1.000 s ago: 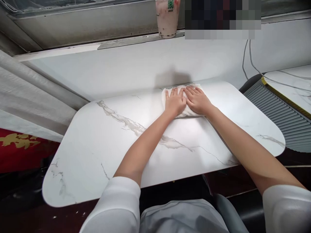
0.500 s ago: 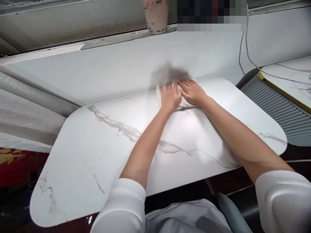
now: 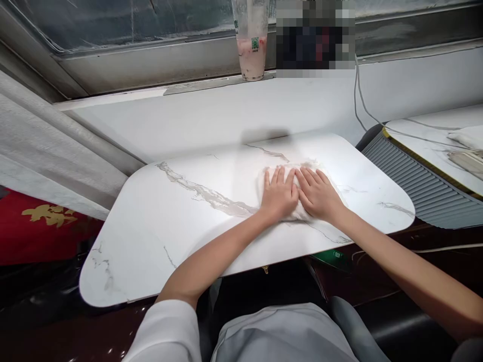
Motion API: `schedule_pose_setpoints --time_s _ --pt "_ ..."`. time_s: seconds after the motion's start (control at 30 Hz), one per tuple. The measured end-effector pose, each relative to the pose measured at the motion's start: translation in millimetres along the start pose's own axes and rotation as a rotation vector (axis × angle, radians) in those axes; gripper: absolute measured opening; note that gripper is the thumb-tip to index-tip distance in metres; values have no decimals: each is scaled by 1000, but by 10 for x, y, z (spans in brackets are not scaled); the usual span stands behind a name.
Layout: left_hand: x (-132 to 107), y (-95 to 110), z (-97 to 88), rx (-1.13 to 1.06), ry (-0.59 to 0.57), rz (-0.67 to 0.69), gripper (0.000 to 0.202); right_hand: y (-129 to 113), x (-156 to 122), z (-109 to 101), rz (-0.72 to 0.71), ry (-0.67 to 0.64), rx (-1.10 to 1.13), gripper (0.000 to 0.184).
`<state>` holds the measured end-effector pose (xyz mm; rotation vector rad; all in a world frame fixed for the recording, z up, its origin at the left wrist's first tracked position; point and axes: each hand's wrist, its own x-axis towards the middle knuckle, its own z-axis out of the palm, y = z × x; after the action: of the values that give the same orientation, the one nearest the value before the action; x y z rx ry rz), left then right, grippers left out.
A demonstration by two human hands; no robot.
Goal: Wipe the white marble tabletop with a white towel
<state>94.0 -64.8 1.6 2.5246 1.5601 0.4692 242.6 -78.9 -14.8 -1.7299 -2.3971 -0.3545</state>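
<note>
A white cloth (image 3: 298, 215) lies bunched on a white marble-patterned tabletop (image 3: 211, 236), right of its middle. Both palms press down on it side by side. My left hand (image 3: 279, 197) rests on the cloth's left part with its fingers stretched out flat and pointing away from me. Covering the right part is my right hand (image 3: 320, 195), its fingers also extended and angled to the left. The thumbs nearly meet between the hands. Much of the cloth is hidden beneath them.
A plastic cup with pink drink (image 3: 252, 55) stands on the window ledge behind the table. Right of it an item is blurred out. Thin cables (image 3: 358, 95) hang down the wall. A grey ribbed panel (image 3: 418, 181) and another marbled table (image 3: 433, 146) are at right, a pale curtain (image 3: 56, 136) at left.
Both hands have drawn the cloth from the table's wall-side edge back toward me. The view has tilted up, showing more of the window and the cup.
</note>
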Motion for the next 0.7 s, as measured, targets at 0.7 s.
schedule_pose_setpoints --time_s 0.7 --pt "63 535 150 -89 -79 85 55 446 -458 -152 86 -72 -42 65"
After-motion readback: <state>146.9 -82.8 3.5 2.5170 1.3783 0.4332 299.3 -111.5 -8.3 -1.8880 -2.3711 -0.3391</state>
